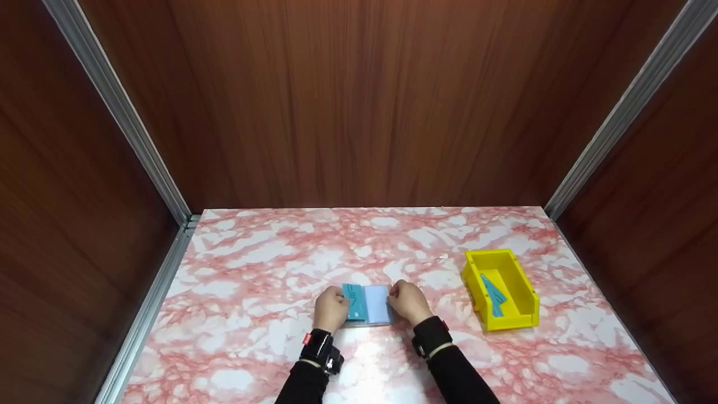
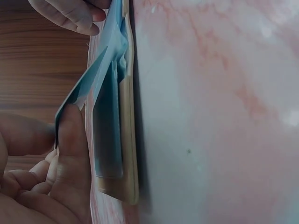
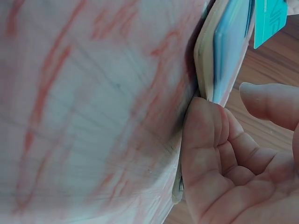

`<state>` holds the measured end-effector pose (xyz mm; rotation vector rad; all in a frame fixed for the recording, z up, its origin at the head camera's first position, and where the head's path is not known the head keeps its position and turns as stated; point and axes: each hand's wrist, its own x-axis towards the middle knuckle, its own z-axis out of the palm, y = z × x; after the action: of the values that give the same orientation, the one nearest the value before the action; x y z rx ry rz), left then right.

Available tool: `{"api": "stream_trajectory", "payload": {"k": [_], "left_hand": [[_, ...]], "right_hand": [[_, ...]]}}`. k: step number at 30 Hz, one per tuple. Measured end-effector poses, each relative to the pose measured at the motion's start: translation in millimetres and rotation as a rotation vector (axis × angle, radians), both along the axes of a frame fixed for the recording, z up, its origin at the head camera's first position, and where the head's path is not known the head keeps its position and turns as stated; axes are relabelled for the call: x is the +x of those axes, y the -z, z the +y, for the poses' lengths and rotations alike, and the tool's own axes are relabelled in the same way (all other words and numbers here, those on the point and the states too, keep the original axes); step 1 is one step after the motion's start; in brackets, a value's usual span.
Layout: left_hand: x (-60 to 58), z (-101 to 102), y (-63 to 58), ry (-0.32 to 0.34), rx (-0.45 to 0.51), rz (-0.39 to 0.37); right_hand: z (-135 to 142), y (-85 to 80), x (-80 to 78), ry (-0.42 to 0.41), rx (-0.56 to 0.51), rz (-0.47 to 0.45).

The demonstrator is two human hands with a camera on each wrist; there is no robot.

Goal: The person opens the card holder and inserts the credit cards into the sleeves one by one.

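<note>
A card holder [image 1: 377,306] with a tan cover and clear plastic sleeves lies spread open on the table. My left hand [image 1: 331,308] pinches a teal card [image 1: 354,302] marked "VIP" between thumb and fingers. In the left wrist view the card [image 2: 77,91] slants up over the sleeves [image 2: 106,135], its far edge against the clear plastic. My right hand [image 1: 409,302] is at the holder's right edge. In the right wrist view its curled fingers [image 3: 205,116] hold the cover's corner, and the thumb [image 3: 266,102] stands apart from them.
To the right stands a yellow bin [image 1: 488,255] with teal cards [image 1: 495,293] inside. The table [image 1: 252,264] has a red and white marbled top. Brown wood-grain panels [image 1: 359,106] with metal corner rails [image 1: 123,106] enclose it at the back and both sides.
</note>
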<state>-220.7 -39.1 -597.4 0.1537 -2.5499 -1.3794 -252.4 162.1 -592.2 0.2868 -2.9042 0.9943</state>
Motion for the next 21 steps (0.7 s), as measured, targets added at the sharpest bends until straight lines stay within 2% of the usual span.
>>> {"api": "stream_trajectory", "payload": {"k": [11, 21], "left_hand": [[-0.6, -0.7, 1.7, -0.003, -0.011, 0.001], [-1.2, 0.6, 2.8, -0.016, -0.02, -0.036]], "right_hand": [[-1.7, 0.7, 0.2, 0.003, 0.047, -0.002], [-2.7, 4.2, -0.9, 0.015, 0.057, -0.01]]}}
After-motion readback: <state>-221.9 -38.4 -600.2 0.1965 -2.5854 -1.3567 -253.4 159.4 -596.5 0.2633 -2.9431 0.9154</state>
